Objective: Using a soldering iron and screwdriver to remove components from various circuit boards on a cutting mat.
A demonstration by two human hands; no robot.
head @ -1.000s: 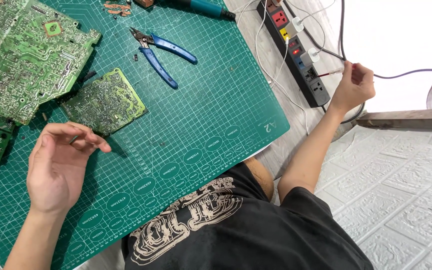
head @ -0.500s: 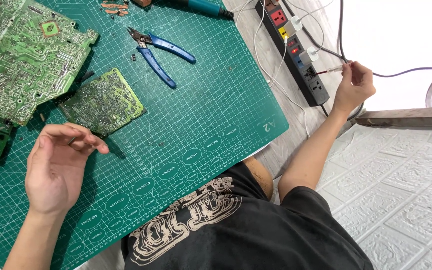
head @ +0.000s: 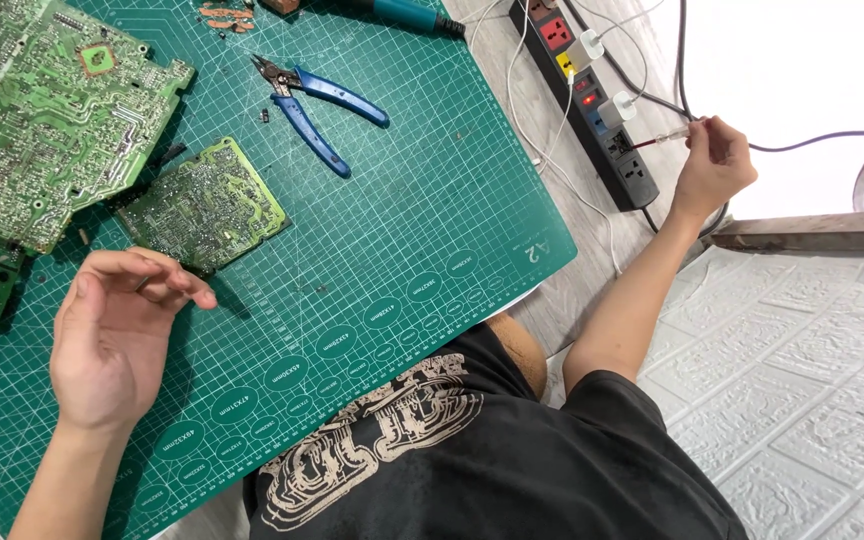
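Right hand (head: 714,165) pinching thin red-tipped wire (head: 658,138) beside black power strip (head: 592,100); wire end too small to make out. Left hand (head: 117,335) loosely curled, empty, above green cutting mat (head: 402,250), near small green circuit board (head: 202,205). Larger board (head: 42,110) cut off at edge.

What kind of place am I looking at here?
Likely a home electronics repair spot: green circuit boards and blue cutters lie on a green cutting mat, beside a power strip.

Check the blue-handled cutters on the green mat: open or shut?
Open. The blue-handled cutters lie flat on the cutting mat with handles spread apart, untouched by either hand.
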